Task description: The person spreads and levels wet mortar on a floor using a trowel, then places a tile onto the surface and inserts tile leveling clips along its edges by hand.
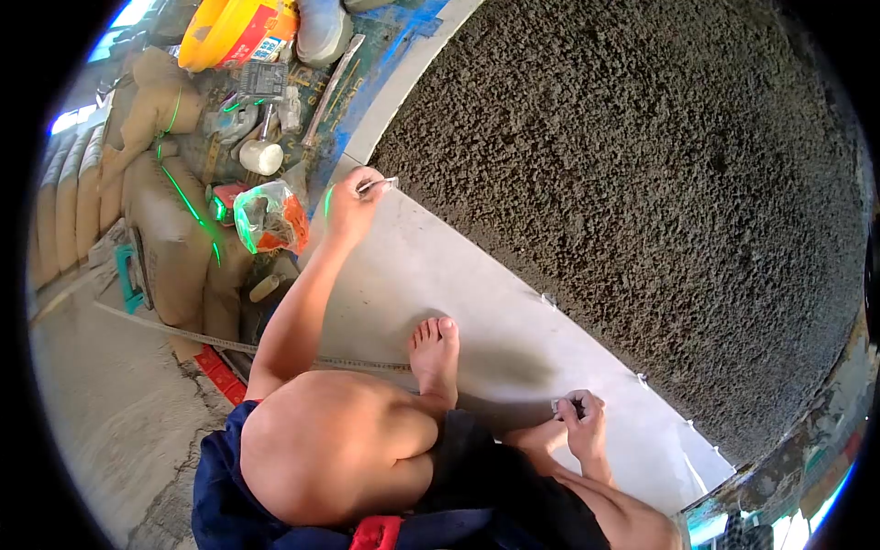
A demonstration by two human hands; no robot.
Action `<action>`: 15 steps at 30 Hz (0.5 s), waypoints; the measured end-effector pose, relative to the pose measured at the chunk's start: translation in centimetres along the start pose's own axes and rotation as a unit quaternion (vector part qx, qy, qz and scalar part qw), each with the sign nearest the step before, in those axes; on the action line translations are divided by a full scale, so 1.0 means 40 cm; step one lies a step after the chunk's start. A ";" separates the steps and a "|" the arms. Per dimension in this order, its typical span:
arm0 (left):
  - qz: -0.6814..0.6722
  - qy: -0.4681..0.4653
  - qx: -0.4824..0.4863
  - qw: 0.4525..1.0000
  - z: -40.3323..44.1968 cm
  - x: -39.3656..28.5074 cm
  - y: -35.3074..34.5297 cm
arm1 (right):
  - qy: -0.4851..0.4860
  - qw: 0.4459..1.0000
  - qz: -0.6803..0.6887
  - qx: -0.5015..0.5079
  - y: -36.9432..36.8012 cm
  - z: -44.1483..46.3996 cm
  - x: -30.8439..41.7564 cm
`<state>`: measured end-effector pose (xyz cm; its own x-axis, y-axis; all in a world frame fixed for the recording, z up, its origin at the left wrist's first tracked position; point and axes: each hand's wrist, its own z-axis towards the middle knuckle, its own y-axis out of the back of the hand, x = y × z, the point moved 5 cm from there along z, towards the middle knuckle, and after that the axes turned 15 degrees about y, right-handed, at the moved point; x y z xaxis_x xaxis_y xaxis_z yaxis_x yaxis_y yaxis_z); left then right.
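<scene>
"Where's the white clip (391,182)?"
"At the pale tile's (495,298) edge, beside the rough mortar (623,165), pinched in the left hand (350,209)."
"And the right hand (587,426)?"
"Fingers curled nearly closed over the tile; I can't tell whether it grips anything."
"What's in the way?"
"A bare foot (434,359) stands on the tile between them. Left of the left hand are an open plastic bag (271,218), a white-headed mallet (261,157) and, farther up, a yellow bucket (215,37)."
</scene>
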<state>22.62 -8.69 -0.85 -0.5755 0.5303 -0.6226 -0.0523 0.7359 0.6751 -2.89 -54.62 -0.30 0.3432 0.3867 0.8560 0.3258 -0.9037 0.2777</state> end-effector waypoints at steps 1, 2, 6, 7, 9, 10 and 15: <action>0.020 -0.013 -0.011 1.000 0.002 -0.006 -0.004 | 0.009 1.000 -0.001 -0.014 0.002 -0.002 -0.001; 0.040 -0.026 -0.021 0.999 0.004 -0.011 -0.008 | 0.006 1.000 0.000 -0.016 0.004 -0.006 -0.002; 0.079 -0.092 -0.044 0.992 0.008 -0.016 -0.023 | -0.040 0.997 0.056 -0.023 0.011 0.004 0.011; 0.090 -0.114 -0.040 0.989 0.015 -0.006 -0.030 | -0.039 0.998 0.043 -0.019 0.012 0.002 0.008; 0.102 -0.133 -0.035 0.985 0.019 -0.013 -0.038 | -0.041 0.998 0.047 -0.014 0.004 0.000 -0.009; 0.164 -0.168 -0.041 0.971 0.008 -0.039 -0.046 | -0.042 0.998 0.049 -0.009 0.001 -0.003 -0.014; 0.235 -0.193 -0.028 0.952 0.005 -0.056 -0.048 | -0.065 0.994 0.072 -0.044 0.003 0.012 -0.008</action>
<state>24.18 -11.21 -0.81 -0.2036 0.9187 -0.3384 0.0877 0.3614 0.9283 -2.54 -54.75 -0.76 0.4939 0.2682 0.8272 0.1887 -0.9616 0.1991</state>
